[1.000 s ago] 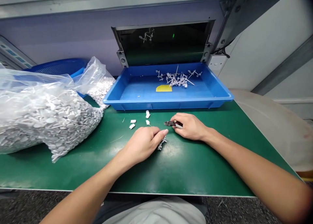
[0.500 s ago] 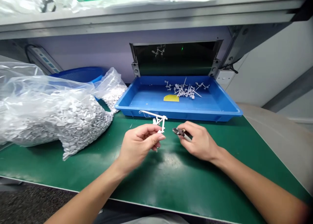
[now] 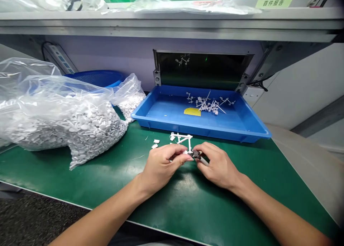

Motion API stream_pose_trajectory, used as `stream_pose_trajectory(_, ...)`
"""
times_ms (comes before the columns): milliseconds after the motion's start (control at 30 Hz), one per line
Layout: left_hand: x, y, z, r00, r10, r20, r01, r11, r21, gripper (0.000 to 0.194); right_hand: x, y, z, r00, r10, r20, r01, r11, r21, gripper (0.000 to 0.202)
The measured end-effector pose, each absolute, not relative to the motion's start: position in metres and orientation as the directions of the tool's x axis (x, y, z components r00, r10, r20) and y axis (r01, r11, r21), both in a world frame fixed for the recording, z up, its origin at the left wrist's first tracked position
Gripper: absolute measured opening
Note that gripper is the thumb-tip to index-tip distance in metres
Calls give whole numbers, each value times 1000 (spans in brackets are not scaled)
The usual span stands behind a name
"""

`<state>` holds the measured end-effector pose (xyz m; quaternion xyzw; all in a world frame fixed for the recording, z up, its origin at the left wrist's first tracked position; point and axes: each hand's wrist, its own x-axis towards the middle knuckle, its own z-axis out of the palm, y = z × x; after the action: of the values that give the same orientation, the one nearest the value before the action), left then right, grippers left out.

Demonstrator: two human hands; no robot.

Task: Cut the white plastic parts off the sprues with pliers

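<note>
My left hand (image 3: 165, 165) pinches a white plastic sprue (image 3: 189, 142), a thin branching frame with small flat parts on it, held above the green table. In my right hand (image 3: 219, 163) is a pair of small nippers (image 3: 202, 160) with pale handles. Their dark jaws meet the sprue right at my left fingertips, so the exact contact is hidden. Small white plastic pieces (image 3: 155, 146) lie on the table just beyond my left hand.
A blue tray (image 3: 172, 125) at the back holds a heap of white sprues (image 3: 208, 104) and a yellow label (image 3: 192, 112). Clear bags of small white parts (image 3: 91, 126) stand at left, before a blue basket (image 3: 94, 77). A metal shelf (image 3: 161, 25) spans overhead.
My hands have come together, and the nippers' jaws have moved from beside the sprue onto it. Small white pieces now show on the table beyond my left hand. The view has shifted slightly.
</note>
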<state>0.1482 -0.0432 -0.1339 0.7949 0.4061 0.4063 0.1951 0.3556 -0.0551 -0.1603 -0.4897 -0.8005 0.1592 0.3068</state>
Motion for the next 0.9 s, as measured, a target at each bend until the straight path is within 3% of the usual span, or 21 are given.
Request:
stream_pose_trajectory(367, 149, -42, -134, 353, 810, 469, 473, -587, 657, 10, 357, -54, -161, -344, 875, 339, 688, 481, -543, 24)
stream_pose_trajectory(667, 148, -38, -137, 412, 742, 529, 437, -670, 600, 9, 362, -52, -162, -378, 875, 302, 775, 478, -413, 17)
stream_pose_trajectory(900, 155, -30, -143, 554, 652, 518, 370, -750, 548, 13, 379, -40, -166, -491, 824, 281, 612, 557, -562, 23)
